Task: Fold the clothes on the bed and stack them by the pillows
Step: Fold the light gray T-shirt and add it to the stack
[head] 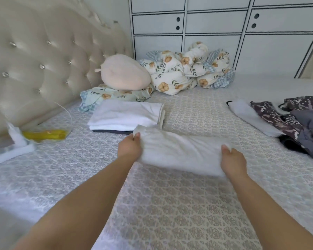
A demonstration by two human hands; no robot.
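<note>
A folded white garment (pixel 181 150) hangs just above the patterned bedsheet (pixel 170 204), blurred with motion. My left hand (pixel 129 147) grips its left end and my right hand (pixel 232 160) grips its right end, thumbs on top. Just beyond lies a stack of folded clothes (pixel 126 114), white pieces over a dark one. Behind the stack sits a floral pillow (pixel 114 95) with a pink plush cushion (pixel 124 73) on it. A heap of unfolded clothes (pixel 287 120), patterned, grey and white, lies at the right.
A bunched floral quilt (pixel 188 69) sits against the white cabinet wall (pixel 215 24). The tufted headboard (pixel 34 60) stands at the left, with a clear bag holding something yellow (pixel 45 135) at its base.
</note>
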